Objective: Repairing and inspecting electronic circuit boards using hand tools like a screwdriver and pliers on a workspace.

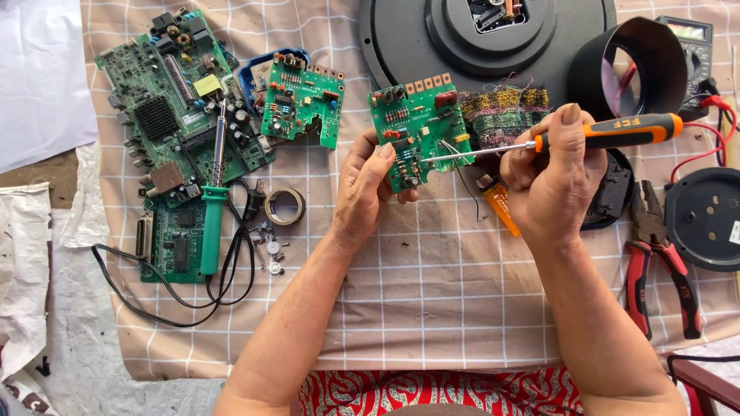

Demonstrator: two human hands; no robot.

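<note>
While the left hand pinches the small green circuit board by its near-left edge, mid-cloth, the right hand grips an orange-handled screwdriver, tip on it; light, stiff, fragile, I'd judge; edges only.

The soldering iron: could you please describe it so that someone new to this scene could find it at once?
Start at the checked cloth and go to the pile of green circuit boards at its left end. The soldering iron lies lengthwise across them, tip away from the person. Its green handle and looping black cord set it apart from the orange-handled screwdriver.
</note>
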